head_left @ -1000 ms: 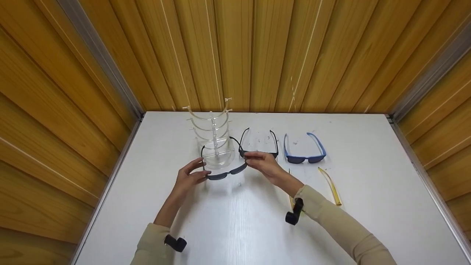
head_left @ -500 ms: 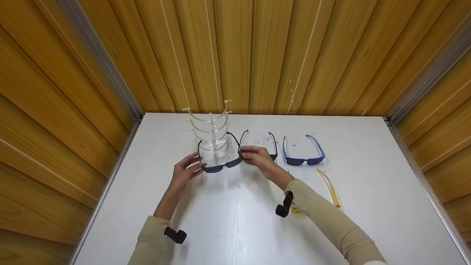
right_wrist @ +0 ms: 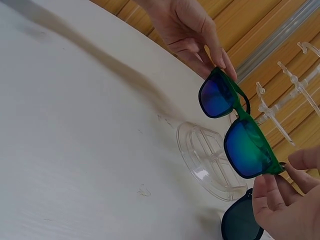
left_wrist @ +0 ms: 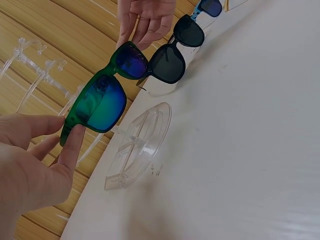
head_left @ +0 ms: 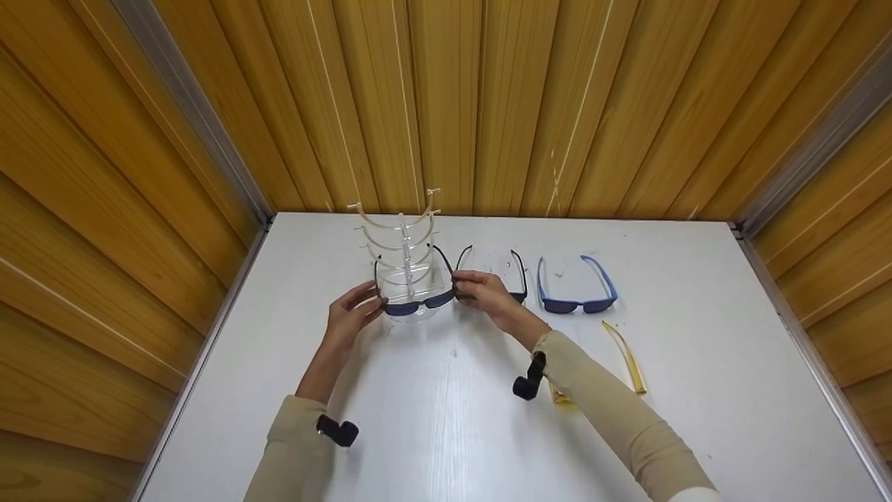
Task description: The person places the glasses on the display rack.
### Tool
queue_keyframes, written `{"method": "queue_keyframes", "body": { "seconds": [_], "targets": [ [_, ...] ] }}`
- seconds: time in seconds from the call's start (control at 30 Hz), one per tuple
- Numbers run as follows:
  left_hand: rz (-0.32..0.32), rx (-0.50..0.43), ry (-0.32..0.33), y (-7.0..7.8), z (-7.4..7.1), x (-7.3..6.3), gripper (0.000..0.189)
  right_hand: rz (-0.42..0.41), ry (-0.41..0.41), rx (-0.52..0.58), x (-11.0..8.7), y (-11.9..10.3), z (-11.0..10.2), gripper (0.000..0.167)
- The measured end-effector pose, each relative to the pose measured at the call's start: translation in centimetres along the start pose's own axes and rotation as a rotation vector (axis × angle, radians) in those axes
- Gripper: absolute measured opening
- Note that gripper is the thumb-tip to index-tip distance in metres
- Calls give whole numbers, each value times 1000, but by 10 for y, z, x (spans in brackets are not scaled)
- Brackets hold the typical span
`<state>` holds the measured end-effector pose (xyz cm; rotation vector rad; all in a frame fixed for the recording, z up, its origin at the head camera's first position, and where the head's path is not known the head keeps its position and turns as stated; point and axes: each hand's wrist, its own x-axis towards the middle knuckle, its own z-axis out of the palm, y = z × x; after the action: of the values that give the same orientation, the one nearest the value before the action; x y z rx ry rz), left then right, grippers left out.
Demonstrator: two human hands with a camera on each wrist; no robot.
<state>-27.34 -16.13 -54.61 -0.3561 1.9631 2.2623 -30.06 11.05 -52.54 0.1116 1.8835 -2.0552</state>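
Note:
Between my two hands is a pair of green-framed sunglasses (left_wrist: 102,102) with blue-green mirrored lenses, its temples open and pointing away from me. My left hand (head_left: 345,319) pinches one front corner of the frame between thumb and fingers. At the opposite corner my right hand (head_left: 490,298) pinches the frame near the hinge. The sunglasses are held in front of the lower part of a clear plastic eyewear stand (head_left: 407,240), above its rounded base (right_wrist: 207,162). Whether they touch the stand's lowest arm, I cannot tell.
Right of the stand lie black sunglasses (head_left: 519,268), partly behind my right hand, then blue sunglasses (head_left: 578,305). Nearer me, yellow glasses (head_left: 631,362) are mostly covered by my right sleeve. Slatted wooden walls (head_left: 516,104) enclose the white table (head_left: 446,432).
Both hands have carried the green-framed sunglasses forward, closer to the stand, so the lenses now appear in front of its base. The other glasses and the stand have stayed put.

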Motion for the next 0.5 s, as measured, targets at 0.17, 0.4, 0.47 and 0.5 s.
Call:
{"method": "queue_keyframes", "body": {
  "seconds": [0.17,0.4,0.47,0.5],
  "targets": [
    [3,-39,19,1,-1,7,50,11,0,-10,5,-1,4,46],
    [8,-62,38,0,-2,18,47,15,-15,-29,14,-5,10,49],
    [14,-73,42,-1,-2,20,47,17,-16,-57,15,-6,11,50],
    [18,-81,43,-1,-2,21,47,15,-15,-77,16,-6,12,50]
  ]
}}
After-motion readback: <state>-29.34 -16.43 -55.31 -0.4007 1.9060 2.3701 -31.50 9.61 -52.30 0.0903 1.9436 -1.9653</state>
